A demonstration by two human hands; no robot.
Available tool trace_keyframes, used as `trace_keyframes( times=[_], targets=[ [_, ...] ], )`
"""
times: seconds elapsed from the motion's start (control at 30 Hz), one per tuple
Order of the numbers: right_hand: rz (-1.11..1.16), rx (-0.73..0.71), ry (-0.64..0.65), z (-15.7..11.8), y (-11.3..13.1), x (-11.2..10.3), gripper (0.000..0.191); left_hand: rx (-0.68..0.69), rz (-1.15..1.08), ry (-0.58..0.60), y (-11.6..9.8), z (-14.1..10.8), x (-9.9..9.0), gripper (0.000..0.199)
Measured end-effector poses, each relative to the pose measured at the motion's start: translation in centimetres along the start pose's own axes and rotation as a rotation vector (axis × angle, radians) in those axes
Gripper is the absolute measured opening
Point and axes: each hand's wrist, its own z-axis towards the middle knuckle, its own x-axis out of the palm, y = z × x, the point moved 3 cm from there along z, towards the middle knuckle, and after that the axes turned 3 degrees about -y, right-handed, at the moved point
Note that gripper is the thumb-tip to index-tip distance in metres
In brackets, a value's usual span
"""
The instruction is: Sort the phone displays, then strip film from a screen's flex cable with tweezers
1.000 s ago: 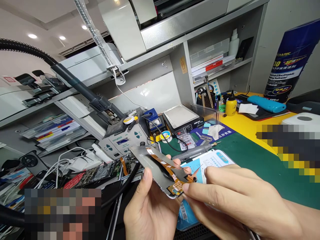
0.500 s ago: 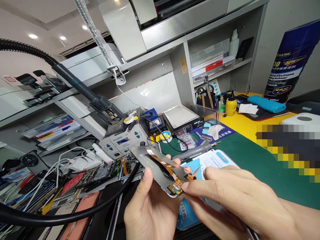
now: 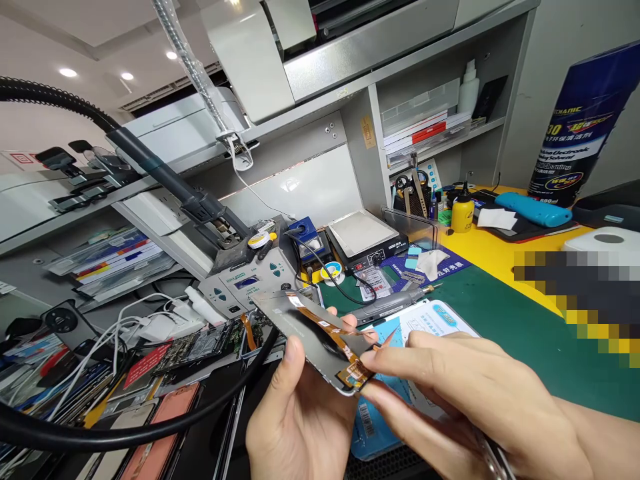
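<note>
A thin grey phone screen panel (image 3: 300,333), its back side up, lies tilted in my left hand (image 3: 300,413). My left thumb presses its near edge, and fingertips show beyond the far edge. An orange-brown flex cable (image 3: 323,323) runs along the panel to a small circuit area at its lower end. My right hand (image 3: 465,387) has its index finger and thumb at that end, by the cable. A metal tool (image 3: 493,457), perhaps tweezers, is held in the right palm, with a thin pointed tip showing above the index finger.
Behind the hands are a soldering station (image 3: 245,283), a hot plate (image 3: 367,233) and a grey pen-shaped tool (image 3: 390,307). A black hose (image 3: 150,437) crosses the left front above phones and circuit boards. A large spray can (image 3: 575,127) stands at the right.
The panel has shifted slightly left and tilted a little. My right fingertips have moved slightly up and left along its end, and more of the metal tool shows in the palm.
</note>
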Motion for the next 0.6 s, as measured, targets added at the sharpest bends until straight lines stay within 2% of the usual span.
trace_keyframes(
  times=[0.1,0.3,0.43,0.6],
  targets=[
    [-0.010,-0.015,-0.042,0.06,0.05,0.20,0.028,0.002,-0.002,0.010,-0.06,0.09,0.23,0.031],
    [-0.058,-0.026,-0.053,-0.14,-0.06,0.15,0.022,0.031,-0.004,0.000,-0.09,0.23,0.21,0.032],
    [0.015,-0.030,0.035,-0.41,-0.10,-0.04,0.020,0.029,-0.022,0.022,-0.08,0.20,0.20,0.031],
    [-0.011,-0.061,0.130,-0.10,-0.33,-0.33,0.019,-0.033,-0.034,0.006,0.01,0.26,-0.03,0.037]
  ],
)
